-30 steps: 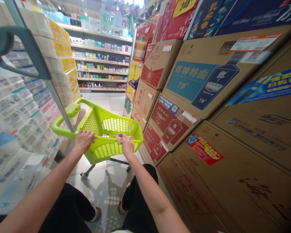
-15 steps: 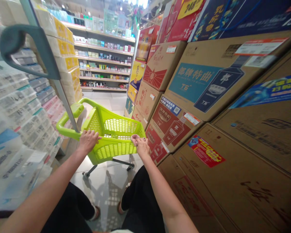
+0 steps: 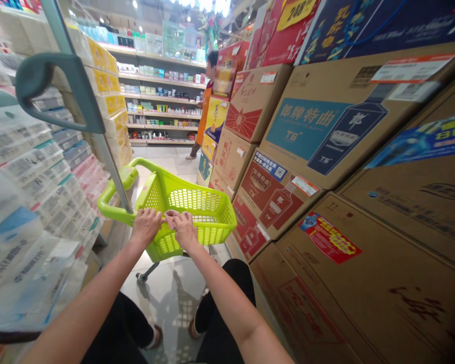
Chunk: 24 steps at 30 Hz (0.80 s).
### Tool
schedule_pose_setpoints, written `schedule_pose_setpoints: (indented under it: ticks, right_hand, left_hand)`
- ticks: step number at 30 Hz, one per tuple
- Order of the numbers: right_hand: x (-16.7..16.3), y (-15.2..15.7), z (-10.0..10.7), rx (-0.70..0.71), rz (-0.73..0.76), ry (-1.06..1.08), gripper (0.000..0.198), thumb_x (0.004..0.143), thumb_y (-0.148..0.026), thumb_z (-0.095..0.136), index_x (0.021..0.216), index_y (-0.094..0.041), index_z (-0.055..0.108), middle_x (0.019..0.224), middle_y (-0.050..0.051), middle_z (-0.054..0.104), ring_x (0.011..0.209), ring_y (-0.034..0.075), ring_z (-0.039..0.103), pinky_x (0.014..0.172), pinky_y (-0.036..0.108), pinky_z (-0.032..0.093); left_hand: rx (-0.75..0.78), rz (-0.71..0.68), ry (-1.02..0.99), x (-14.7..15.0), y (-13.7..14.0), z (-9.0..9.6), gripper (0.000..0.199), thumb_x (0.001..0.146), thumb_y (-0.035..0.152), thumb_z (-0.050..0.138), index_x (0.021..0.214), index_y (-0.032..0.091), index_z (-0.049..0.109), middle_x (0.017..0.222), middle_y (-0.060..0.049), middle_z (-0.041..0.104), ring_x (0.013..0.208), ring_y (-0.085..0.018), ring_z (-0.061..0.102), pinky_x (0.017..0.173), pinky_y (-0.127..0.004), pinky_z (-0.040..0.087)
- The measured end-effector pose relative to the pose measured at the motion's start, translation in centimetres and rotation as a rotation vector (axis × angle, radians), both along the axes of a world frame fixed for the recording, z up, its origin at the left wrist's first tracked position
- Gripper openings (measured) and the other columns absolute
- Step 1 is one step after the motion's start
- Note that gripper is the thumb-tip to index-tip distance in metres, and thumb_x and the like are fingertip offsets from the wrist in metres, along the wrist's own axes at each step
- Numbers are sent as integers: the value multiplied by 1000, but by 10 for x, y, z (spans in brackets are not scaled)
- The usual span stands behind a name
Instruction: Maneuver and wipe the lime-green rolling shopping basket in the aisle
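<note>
A lime-green shopping cart (image 3: pixel 197 233) stands before me, its basket side turned toward me. My left hand (image 3: pixel 145 226) is closed over the near rim, close to the handle end. Beside it, almost touching, my right hand (image 3: pixel 185 228) presses a small pinkish cloth (image 3: pixel 170 218) against the same rim with bent fingers. Much of the cloth is hidden under those fingers. The cart's green push handle (image 3: pixel 116 202) lies left of my left hand. A metal pole with a grey looped grip (image 3: pixel 56 91) slants up at the left, its foot near the cart handle.
Stacked cartons (image 3: pixel 303 136) form a wall on the right, close to the cart. Wrapped paper packs (image 3: pixel 30 167) are piled on the left. Shelves of small goods (image 3: pixel 163 96) line the back, where a person in orange (image 3: pixel 205 108) stands partly behind the cartons.
My right hand has slid left along the rim with the cloth, up to my left hand. The cart sits slightly farther right in view. A person in orange has come into sight at the back.
</note>
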State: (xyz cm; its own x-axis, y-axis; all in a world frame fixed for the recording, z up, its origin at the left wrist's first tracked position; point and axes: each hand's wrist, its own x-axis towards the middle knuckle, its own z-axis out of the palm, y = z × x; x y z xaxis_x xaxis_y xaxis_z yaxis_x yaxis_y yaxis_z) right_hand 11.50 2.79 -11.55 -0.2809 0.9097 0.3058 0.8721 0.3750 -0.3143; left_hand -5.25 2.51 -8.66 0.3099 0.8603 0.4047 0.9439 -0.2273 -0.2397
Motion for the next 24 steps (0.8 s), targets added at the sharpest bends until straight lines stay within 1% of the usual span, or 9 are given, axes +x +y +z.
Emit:
schedule_pose_setpoints:
  ticks: [5, 7, 9, 12, 16, 18, 20, 22, 24]
  right_hand:
    - [62, -2, -7, -14, -100, 5, 29, 86, -13, 48, 106, -23, 66, 108, 7, 60, 106, 23, 42, 80, 34, 41]
    - [72, -1, -8, -21, -139, -9, 29, 86, -12, 47, 107, -20, 65, 106, 9, 60, 102, 23, 44, 84, 36, 40]
    - [66, 0, -8, -26, -172, -14, 29, 86, -11, 46, 107, -19, 65, 106, 10, 59, 102, 23, 43, 82, 36, 41]
    - [31, -3, -6, -22, -208, 3, 29, 85, -10, 46, 106, -19, 64, 111, 11, 57, 109, 25, 39, 75, 32, 42]
    - [-13, -8, -1, 29, -83, 51, 29, 88, -12, 47, 111, -22, 62, 116, 9, 56, 116, 25, 35, 75, 30, 43]
    - [-14, -9, -1, 61, -3, 66, 28, 91, -15, 46, 112, -25, 62, 116, 7, 57, 115, 24, 36, 76, 30, 42]
    - [-3, -9, -2, 67, 25, 62, 29, 94, -16, 43, 113, -28, 62, 116, 5, 58, 113, 23, 37, 74, 29, 42]
    - [8, -8, -2, 36, -24, 48, 29, 95, -17, 41, 111, -28, 63, 115, 5, 58, 110, 23, 38, 72, 29, 41]
    - [6, -7, 0, -12, -118, 46, 27, 95, -18, 41, 108, -25, 64, 113, 7, 57, 107, 24, 39, 71, 30, 41]
  left_hand:
    - [4, -11, -6, -6, -2, -2, 39, 94, 45, 39, 85, 17, 64, 85, -14, 64, 86, -29, 55, 78, -41, 35]
    - [5, -7, -2, -6, -2, -3, 38, 93, 45, 40, 85, 17, 64, 85, -14, 63, 86, -29, 55, 78, -41, 35]
    - [9, 5, 7, -3, -2, -4, 37, 93, 45, 40, 84, 17, 64, 85, -14, 63, 86, -30, 55, 78, -41, 35]
    - [21, 10, 12, 5, -2, -3, 35, 93, 42, 41, 84, 17, 64, 85, -14, 63, 86, -30, 55, 78, -42, 36]
    - [14, -22, -20, 7, -4, 0, 31, 94, 36, 40, 88, 17, 64, 86, -13, 64, 88, -29, 56, 80, -42, 38]
    - [24, -42, -81, -5, -8, 1, 30, 94, 37, 42, 91, 18, 65, 90, -13, 64, 93, -28, 56, 83, -42, 39]
    - [92, -43, -168, -26, -15, 0, 30, 92, 42, 45, 98, 20, 64, 106, -14, 63, 108, -30, 53, 92, -44, 38]
    - [228, -8, -266, -50, -22, -2, 32, 90, 46, 49, 110, 25, 62, 129, -12, 55, 127, -31, 42, 106, -49, 29]
    - [340, 72, -390, -69, -27, -6, 41, 87, 51, 53, 119, 27, 59, 142, -12, 45, 139, -33, 27, 112, -52, 20]
